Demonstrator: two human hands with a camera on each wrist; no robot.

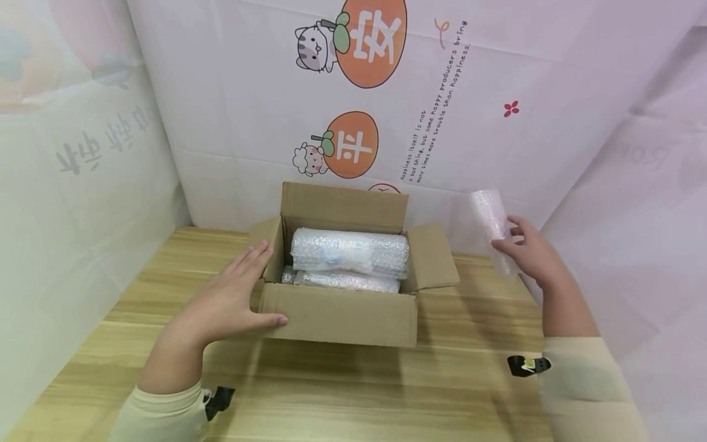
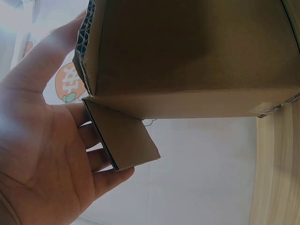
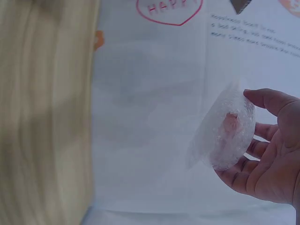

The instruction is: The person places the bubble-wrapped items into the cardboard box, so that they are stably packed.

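Note:
An opened cardboard box (image 1: 337, 316) stands on the wooden table with its flaps spread. Inside lie bubble-wrapped rolls, one (image 1: 350, 250) on top of another (image 1: 348, 280). My left hand (image 1: 226, 301) rests against the box's left side, fingers along the left flap and thumb on the front flap; in the left wrist view its fingers lie straight behind the small flap (image 2: 123, 136). Off to the right, above the table, my right hand (image 1: 530, 248) grips a bubble-wrapped roll (image 1: 488, 215). In the right wrist view something pinkish shows through that wrap (image 3: 225, 131).
The wooden table (image 1: 331, 393) carries the box near its back edge. Printed white cloth (image 1: 232, 110) hangs behind it, with more cloth at the left (image 1: 72, 202) and right (image 1: 652, 258) sides. The right flap (image 1: 432, 256) of the box sticks outward.

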